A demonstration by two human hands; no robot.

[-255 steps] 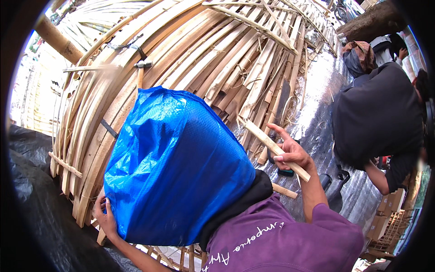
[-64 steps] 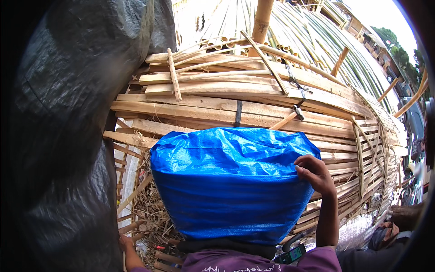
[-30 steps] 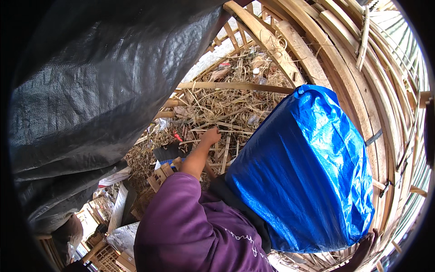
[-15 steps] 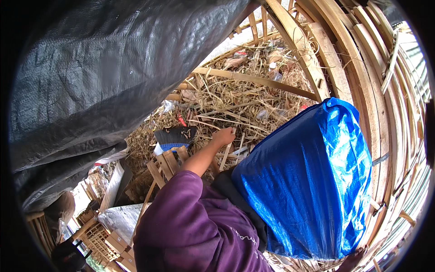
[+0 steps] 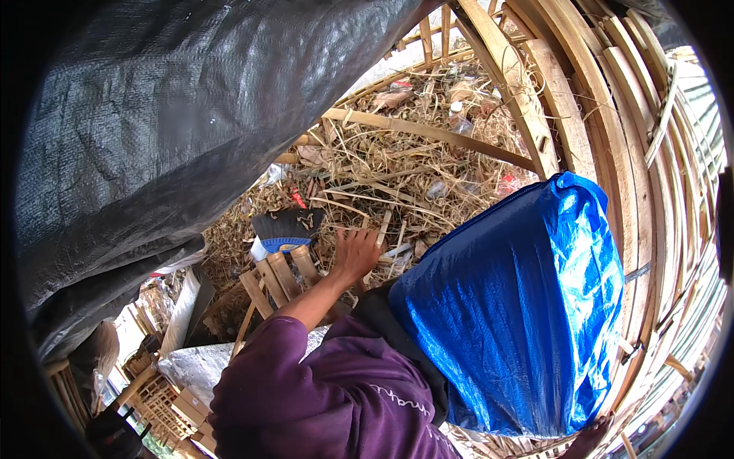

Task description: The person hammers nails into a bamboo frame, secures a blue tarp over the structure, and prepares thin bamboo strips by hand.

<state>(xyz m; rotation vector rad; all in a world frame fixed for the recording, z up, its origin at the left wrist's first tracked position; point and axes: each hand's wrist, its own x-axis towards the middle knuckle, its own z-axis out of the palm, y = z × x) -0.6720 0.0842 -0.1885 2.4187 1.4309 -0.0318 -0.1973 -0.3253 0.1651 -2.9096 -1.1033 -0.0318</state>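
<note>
My left hand [image 5: 358,254] reaches over a pile of dry bamboo shavings [image 5: 397,164], its fingers spread and pointing away from me. A short pale bamboo strip [image 5: 385,227] lies right beside its fingertips. To the left of that hand is a broom [image 5: 287,228] with black bristles and a blue band. My right hand [image 5: 598,431] shows only in part at the lower right, by the bottom corner of a blue plastic tarp [image 5: 505,306]. Its fingers are mostly hidden, and whether it grips anything is unclear. The tarp bulges up on my right side.
A black tarpaulin [image 5: 153,138] hangs across the upper left. Long split bamboo slats [image 5: 619,145] curve along the right. A bamboo pole [image 5: 428,134] crosses above the shavings. Short bamboo pieces [image 5: 283,275] stand by my left forearm. A clear plastic bottle [image 5: 459,118] lies at the far side.
My left hand has drawn back toward me and slightly left. Its fingers have gone from curled to spread. More of my right hand shows at the lower right.
</note>
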